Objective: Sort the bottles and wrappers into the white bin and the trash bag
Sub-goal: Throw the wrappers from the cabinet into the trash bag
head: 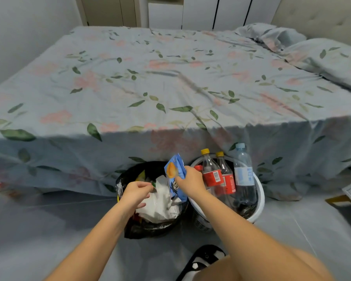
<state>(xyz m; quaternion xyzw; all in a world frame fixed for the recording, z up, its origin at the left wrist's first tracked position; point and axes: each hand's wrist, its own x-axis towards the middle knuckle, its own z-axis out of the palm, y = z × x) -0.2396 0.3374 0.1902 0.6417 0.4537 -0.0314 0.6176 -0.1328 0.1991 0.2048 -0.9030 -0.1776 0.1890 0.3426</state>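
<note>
Illumination is soft, even and indoor. Shadow covers the bed's (170, 82) hanging front side. Wide-angle distortion bends frame edges. Overall focus is soft; the lower forearms blur.

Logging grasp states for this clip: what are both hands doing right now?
Left hand: fingers curled, pinching a small green scrap over the trash bag.
Right hand: gripping the blue wrapper.

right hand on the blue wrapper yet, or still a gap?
Touching. The head view shows the right hand with fingers curled round the blue wrapper, holding it upright above the trash bag.
</note>
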